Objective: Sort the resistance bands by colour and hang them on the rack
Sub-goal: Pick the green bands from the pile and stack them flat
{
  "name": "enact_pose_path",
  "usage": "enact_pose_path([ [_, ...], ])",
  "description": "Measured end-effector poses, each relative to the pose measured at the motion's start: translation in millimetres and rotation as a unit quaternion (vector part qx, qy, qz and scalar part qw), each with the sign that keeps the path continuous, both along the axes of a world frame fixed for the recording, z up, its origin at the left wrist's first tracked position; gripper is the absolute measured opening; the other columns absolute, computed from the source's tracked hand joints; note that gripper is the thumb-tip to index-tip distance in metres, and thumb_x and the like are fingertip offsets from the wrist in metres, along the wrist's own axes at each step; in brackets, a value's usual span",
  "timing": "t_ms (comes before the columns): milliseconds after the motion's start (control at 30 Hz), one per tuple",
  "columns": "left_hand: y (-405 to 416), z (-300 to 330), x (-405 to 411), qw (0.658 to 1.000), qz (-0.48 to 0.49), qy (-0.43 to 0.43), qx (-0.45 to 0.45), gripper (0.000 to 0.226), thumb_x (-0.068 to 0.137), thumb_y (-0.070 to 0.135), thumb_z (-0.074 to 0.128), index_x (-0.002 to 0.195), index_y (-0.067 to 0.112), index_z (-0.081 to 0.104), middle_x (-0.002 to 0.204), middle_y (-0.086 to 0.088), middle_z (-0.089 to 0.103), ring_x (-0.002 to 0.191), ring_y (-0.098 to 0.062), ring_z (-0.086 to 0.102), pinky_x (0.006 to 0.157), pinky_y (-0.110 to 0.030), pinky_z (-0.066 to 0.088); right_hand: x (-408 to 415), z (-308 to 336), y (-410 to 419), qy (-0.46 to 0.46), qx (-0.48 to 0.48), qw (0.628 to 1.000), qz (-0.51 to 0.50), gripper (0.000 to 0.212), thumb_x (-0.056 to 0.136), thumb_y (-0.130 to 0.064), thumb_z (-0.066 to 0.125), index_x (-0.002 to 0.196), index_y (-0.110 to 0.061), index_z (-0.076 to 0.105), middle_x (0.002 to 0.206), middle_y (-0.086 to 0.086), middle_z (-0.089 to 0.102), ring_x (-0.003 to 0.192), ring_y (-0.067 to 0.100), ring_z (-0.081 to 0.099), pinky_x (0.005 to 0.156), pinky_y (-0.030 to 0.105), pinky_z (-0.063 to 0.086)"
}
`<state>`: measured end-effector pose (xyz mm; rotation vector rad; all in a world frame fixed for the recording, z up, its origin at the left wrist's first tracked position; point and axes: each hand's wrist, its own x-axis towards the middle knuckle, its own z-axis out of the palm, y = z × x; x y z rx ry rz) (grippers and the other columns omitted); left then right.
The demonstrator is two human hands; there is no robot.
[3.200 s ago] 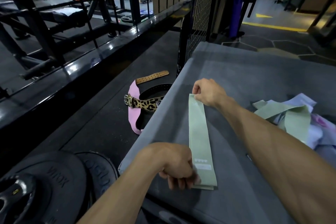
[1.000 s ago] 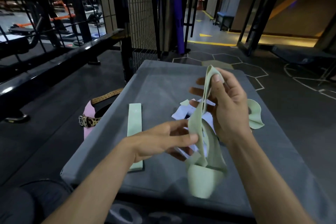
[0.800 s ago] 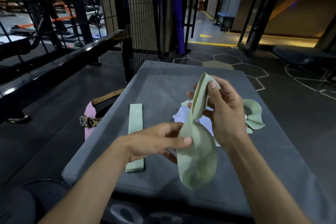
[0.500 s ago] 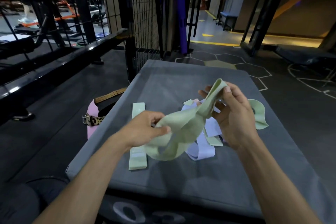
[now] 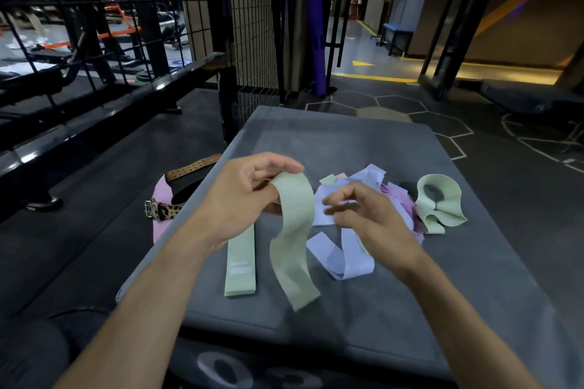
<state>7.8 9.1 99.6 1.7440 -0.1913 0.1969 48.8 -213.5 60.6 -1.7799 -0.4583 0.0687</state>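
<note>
At nine o'clock off the grey padded platform [image 5: 331, 136], a leopard-print buckled belt [image 5: 162, 209] lies on the dark floor. The left hand [image 5: 240, 199], forearm reaching in from seven o'clock, pinches the top of a hanging pale green fabric resistance band [image 5: 294, 240]; a flat green band [image 5: 240, 262] lies beneath it. The right hand [image 5: 363, 215] hovers with fingers loosely curled, holding nothing, over the lilac-and-pink band pile [image 5: 357, 249]. A curled green band [image 5: 437, 202] sits at three o'clock.

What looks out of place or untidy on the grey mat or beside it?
One green band lies curled up apart at the right of the mixed pile, not flat like the folded green band. A leopard-print belt lies on the floor left of the mat; it is no resistance band.
</note>
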Motion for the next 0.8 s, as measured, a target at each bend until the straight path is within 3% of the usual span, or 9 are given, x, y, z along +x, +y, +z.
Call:
enact_pose_path([
  [67,-0.7,1.2,-0.8,0.999,-0.034,-0.011,-0.002,0.03,0.095,-0.011,0.058,0.11,0.011,0.072,0.104,-0.002,0.078,0.095,-0.015,0.074,0.073,-0.022,0.057,-3.9,-1.1,10.0,-0.005,0.04,0.997,0.068,0.026,0.089,-0.017,0.065,0.114,-0.013,0.065,0.121,0.003,0.068,0.118,0.019,0.063,0.102,0.035,0.051],
  [133,-2.0,2.3,-1.5,0.998,-0.049,-0.016,-0.03,0.025,0.096,-0.006,0.06,0.113,0.01,0.071,0.105,-0.003,0.078,0.097,-0.015,0.074,0.075,-0.022,0.057,-7.5,-1.7,19.3,0.012,0.066,0.991,0.118,0.03,0.094,-0.016,0.065,0.123,-0.01,0.06,0.119,0.001,0.07,0.117,0.016,0.064,0.1,0.032,0.052],
  [233,0.0,3.4,-1.2,0.997,-0.066,-0.009,-0.048,0.032,0.095,-0.006,0.06,0.121,0.011,0.067,0.108,-0.002,0.077,0.099,-0.015,0.073,0.08,-0.024,0.057,-10.8,0.0,27.0,0.03,0.077,0.986,0.143,0.006,0.097,-0.012,0.062,0.102,-0.009,0.064,0.09,-0.006,0.07,0.086,0.011,0.065,0.081,0.026,0.052],
  [400,22.3,3.8,-2.9,0.986,-0.105,0.069,-0.11,0.037,0.089,0.004,0.061,0.126,0.004,0.065,0.108,-0.012,0.073,0.097,-0.023,0.07,0.08,-0.037,0.058,-7.9,2.1,23.5,0.043,0.069,0.989,0.12,0.017,0.096,-0.025,0.061,0.081,-0.021,0.069,0.065,-0.012,0.058,0.061,0.005,0.048,0.059,0.021,0.036],
  [467,21.8,1.5,-1.7,0.995,-0.036,0.049,-0.079,0.02,0.096,0.005,0.064,0.115,0.004,0.072,0.098,-0.017,0.075,0.088,-0.023,0.07,0.072,-0.033,0.059,-9.8,0.7,25.9,0.062,0.051,0.989,0.128,0.016,0.091,-0.035,0.062,0.081,-0.026,0.071,0.065,-0.012,0.056,0.06,0.006,0.045,0.058,0.023,0.033],
  [533,22.6,-2.8,3.1,0.996,0.057,0.017,-0.069,0.015,0.097,0.001,0.062,0.105,0.007,0.074,0.088,-0.013,0.077,0.078,-0.019,0.07,0.063,-0.029,0.058,-11.0,-0.1,27.9,0.107,0.043,0.98,0.162,0.015,0.09,-0.03,0.065,0.098,-0.019,0.071,0.073,-0.01,0.065,0.065,0.005,0.055,0.062,0.02,0.043],
  [633,37.8,-9.1,10.8,0.98,0.171,-0.014,-0.1,0.021,0.097,-0.002,0.062,0.109,0.013,0.072,0.085,-0.005,0.078,0.072,-0.016,0.069,0.059,-0.025,0.057,-9.6,-2.1,22.3,0.155,-0.026,0.965,0.212,0.032,0.087,-0.011,0.075,0.118,-0.016,0.066,0.098,-0.001,0.076,0.088,0.011,0.068,0.078,0.019,0.054],
  [700,51.7,-13.3,13.4,0.964,0.251,-0.026,-0.087,0.023,0.098,0.0,0.061,0.113,0.013,0.071,0.089,-0.004,0.077,0.071,-0.014,0.066,0.053,-0.019,0.053,-8.5,-5.4,15.3,0.174,-0.106,0.951,0.231,0.037,0.085,-0.012,0.079,0.118,-0.022,0.066,0.104,0.003,0.076,0.088,0.009,0.068,0.074,0.016,0.051],
  [800,74.7,-24.3,15.1,0.94,0.335,-0.039,-0.056,0.023,0.098,0.002,0.06,0.114,0.015,0.071,0.097,0.001,0.075,0.08,-0.012,0.069,0.054,-0.013,0.052,-3.4,-15.5,4.0,0.178,-0.166,0.945,0.219,0.032,0.085,-0.017,0.079,0.115,-0.018,0.068,0.107,0.012,0.074,0.088,0.018,0.07,0.085,0.032,0.055],
])
